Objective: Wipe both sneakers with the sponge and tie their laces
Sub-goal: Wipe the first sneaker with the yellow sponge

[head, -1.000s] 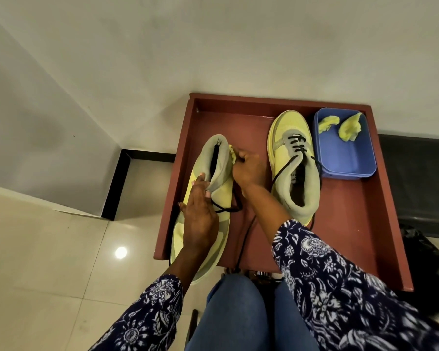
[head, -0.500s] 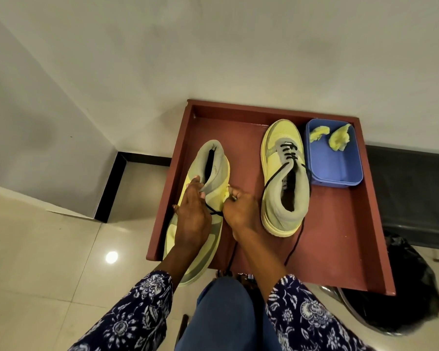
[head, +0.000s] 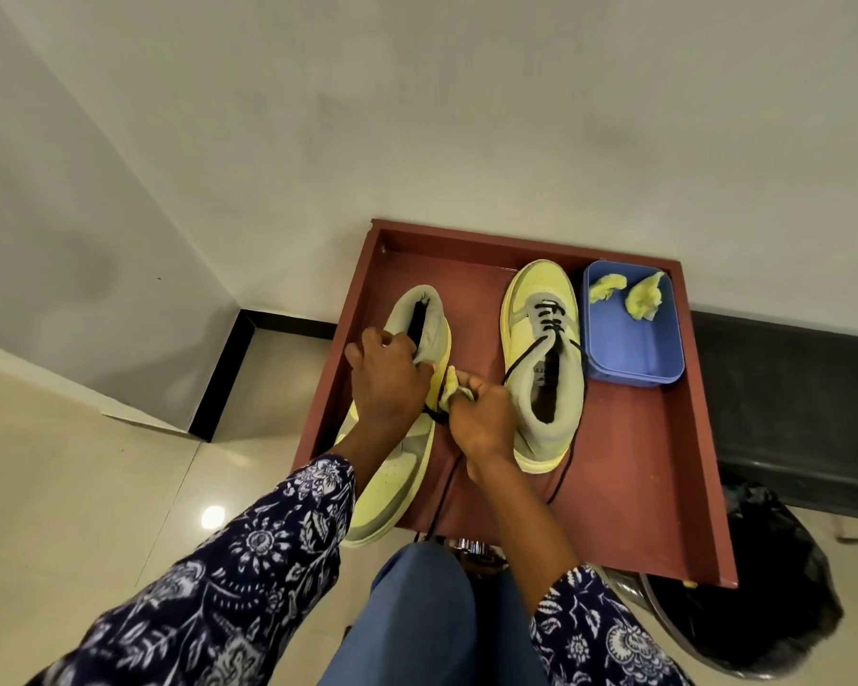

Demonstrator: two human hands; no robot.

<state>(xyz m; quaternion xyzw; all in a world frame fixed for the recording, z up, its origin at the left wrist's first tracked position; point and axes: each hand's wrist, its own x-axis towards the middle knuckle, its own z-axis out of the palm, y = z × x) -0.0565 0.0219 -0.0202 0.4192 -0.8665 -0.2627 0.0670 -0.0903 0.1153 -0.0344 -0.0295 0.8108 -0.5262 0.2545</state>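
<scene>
Two yellow-and-grey sneakers lie on a red-brown tray [head: 630, 467]. The left sneaker [head: 397, 482] has its heel pointing away and its toe hanging over the tray's near edge. My left hand [head: 387, 383] grips its grey collar. My right hand [head: 481, 418] pinches a small yellow sponge piece [head: 449, 388] against that sneaker's right side, by its black lace. The right sneaker [head: 543, 358] stands toe away, its black laces [head: 560, 467] untied and trailing on the tray.
A blue tub [head: 632, 358] at the tray's back right holds two more yellow sponge scraps. A black bag [head: 764, 586] sits at the lower right. A white wall rises behind the tray, and tiled floor lies to the left. My knees are below.
My left hand has slid up from the left sneaker's side to its collar. My right hand stayed at the sneaker's right side, and the sponge piece now shows at its fingertips.
</scene>
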